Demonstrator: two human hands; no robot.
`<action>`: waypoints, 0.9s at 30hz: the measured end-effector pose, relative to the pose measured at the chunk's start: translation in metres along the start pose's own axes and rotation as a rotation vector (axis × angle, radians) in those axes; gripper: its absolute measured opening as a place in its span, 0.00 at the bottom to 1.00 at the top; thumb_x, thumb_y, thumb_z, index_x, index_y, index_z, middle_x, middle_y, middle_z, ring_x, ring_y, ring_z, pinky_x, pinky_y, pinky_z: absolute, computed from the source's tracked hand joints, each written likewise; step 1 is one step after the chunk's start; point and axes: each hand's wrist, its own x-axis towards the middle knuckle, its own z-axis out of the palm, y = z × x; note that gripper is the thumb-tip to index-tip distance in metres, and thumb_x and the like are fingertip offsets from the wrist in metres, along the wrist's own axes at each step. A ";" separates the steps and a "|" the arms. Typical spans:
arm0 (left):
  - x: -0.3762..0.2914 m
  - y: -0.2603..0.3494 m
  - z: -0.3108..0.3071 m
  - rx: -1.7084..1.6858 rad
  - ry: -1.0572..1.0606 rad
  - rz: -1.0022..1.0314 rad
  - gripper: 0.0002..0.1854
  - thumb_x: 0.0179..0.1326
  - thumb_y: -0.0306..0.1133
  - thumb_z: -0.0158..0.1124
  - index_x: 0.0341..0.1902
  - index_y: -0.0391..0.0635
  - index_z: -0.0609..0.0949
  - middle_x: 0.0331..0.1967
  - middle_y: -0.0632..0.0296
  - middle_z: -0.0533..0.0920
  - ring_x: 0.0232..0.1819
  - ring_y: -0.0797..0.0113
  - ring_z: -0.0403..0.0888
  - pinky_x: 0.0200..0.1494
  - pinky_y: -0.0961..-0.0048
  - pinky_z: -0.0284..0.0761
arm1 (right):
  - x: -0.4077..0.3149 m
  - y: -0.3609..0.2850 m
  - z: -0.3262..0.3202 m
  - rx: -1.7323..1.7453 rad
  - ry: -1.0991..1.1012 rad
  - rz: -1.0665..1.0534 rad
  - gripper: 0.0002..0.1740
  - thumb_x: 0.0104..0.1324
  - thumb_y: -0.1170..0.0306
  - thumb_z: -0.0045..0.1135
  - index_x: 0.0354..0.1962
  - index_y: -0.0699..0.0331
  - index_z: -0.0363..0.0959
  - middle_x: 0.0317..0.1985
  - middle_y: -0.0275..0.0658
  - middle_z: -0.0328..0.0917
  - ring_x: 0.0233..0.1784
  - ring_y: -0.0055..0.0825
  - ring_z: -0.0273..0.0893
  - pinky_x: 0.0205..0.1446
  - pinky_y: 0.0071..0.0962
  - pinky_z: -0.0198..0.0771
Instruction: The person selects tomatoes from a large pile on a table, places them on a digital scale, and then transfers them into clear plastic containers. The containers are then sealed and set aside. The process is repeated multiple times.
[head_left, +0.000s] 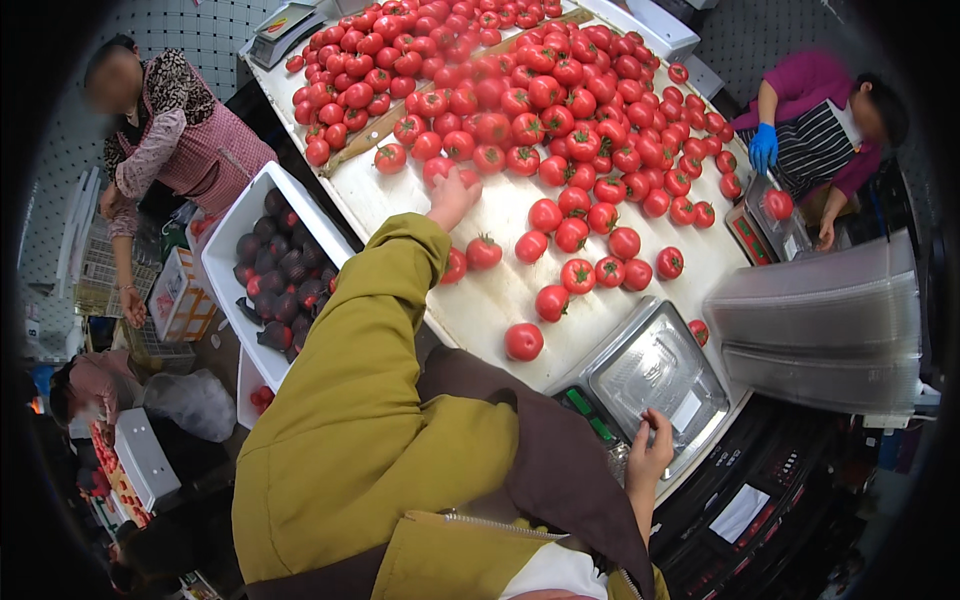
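Observation:
My left hand (452, 196) reaches to the near edge of a big pile of red tomatoes (555, 124). Its fingers touch a tomato (437, 169), and another tomato shows just beyond them; whether they grip is hidden. Beside my right hand (651, 448), a clear plastic tray (645, 367) with a white label lies on the metal pan of a digital scale (589, 412). That hand holds nothing, its thumb and fingers apart at the tray's near edge. Loose tomatoes, one of them a tomato (523, 342) near the scale, lie between the pile and me.
A white foam box (225, 251) of dark-netted fruit stands left of the white table (480, 300). Stacked clear plastic trays (817, 322) stand at right, near a second scale (750, 225) where a blue-gloved co-worker stands. Another person in a checked apron is at left. Black crates (720, 480) stand lower right.

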 end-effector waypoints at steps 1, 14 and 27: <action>0.004 0.000 0.002 -0.027 -0.064 -0.027 0.33 0.54 0.42 0.70 0.62 0.48 0.69 0.53 0.35 0.72 0.51 0.34 0.75 0.55 0.49 0.72 | 0.001 -0.003 0.003 0.015 -0.003 0.019 0.12 0.63 0.83 0.54 0.45 0.69 0.76 0.38 0.44 0.80 0.42 0.39 0.79 0.49 0.33 0.73; -0.060 0.075 -0.023 -1.259 -0.792 -0.312 0.24 0.72 0.48 0.50 0.62 0.44 0.71 0.52 0.58 0.80 0.49 0.69 0.79 0.48 0.64 0.80 | 0.044 -0.038 0.058 0.516 -0.307 0.353 0.12 0.70 0.78 0.50 0.50 0.69 0.73 0.40 0.45 0.81 0.40 0.37 0.82 0.49 0.31 0.77; -0.058 0.024 -0.069 -0.630 -0.382 0.244 0.12 0.64 0.34 0.60 0.46 0.41 0.81 0.44 0.50 0.82 0.49 0.54 0.80 0.53 0.62 0.75 | 0.093 -0.059 0.122 1.416 -0.577 1.050 0.38 0.71 0.37 0.39 0.60 0.61 0.67 0.50 0.59 0.78 0.45 0.63 0.80 0.48 0.53 0.79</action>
